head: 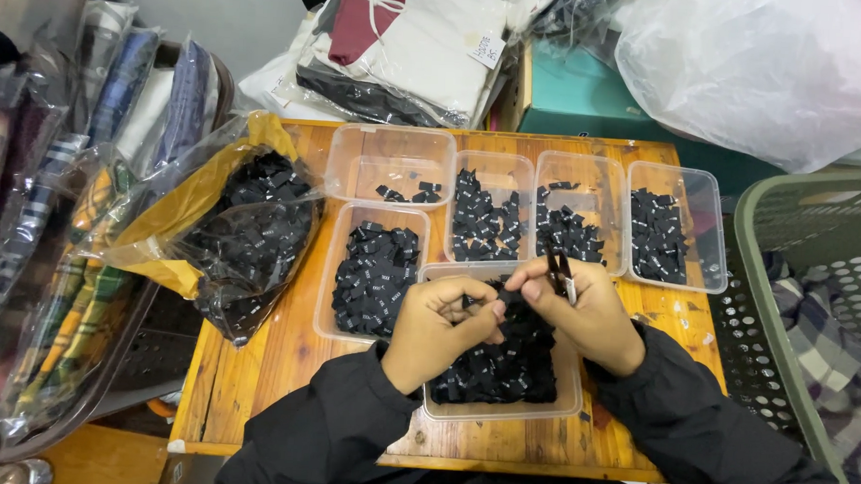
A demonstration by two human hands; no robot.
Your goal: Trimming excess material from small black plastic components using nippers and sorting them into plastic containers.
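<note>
Both hands hover over a clear plastic tub point(568, 395) full of small black fabric labels. My right hand point(586, 309) pinches a few black labels point(560, 272) upright between thumb and fingers. My left hand point(437, 328) is curled, its fingertips on a black label at the top of the pile. Black sleeves cover both forearms.
Several more clear tubs point(392, 161) with black labels stand on the small wooden table point(254, 369). A clear and yellow bag of labels point(249, 236) lies at the left. Bagged plaid fabric point(39, 257) is far left, a green basket point(811, 284) at right, and folded cloth and bags behind.
</note>
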